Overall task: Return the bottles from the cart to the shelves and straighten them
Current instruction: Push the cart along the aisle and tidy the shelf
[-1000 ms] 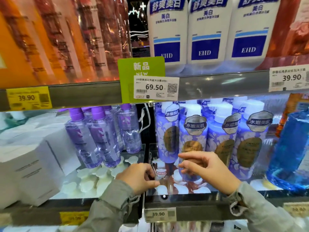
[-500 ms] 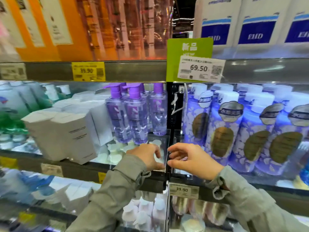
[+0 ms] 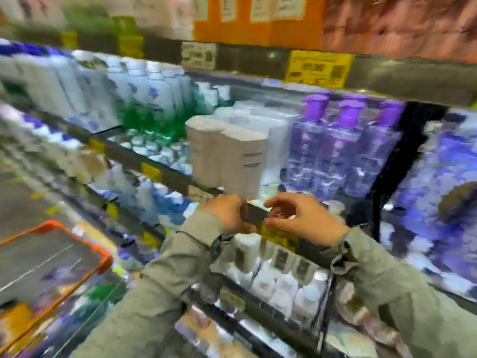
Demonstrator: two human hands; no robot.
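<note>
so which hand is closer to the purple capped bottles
Right. The right hand is just below the purple-capped bottles, a little to their left, by the shelf edge. The left hand is farther left, under the white boxes.

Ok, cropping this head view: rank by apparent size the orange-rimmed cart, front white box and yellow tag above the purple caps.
1. orange-rimmed cart, nearest and cropped
2. front white box
3. yellow tag, barely smaller
</note>
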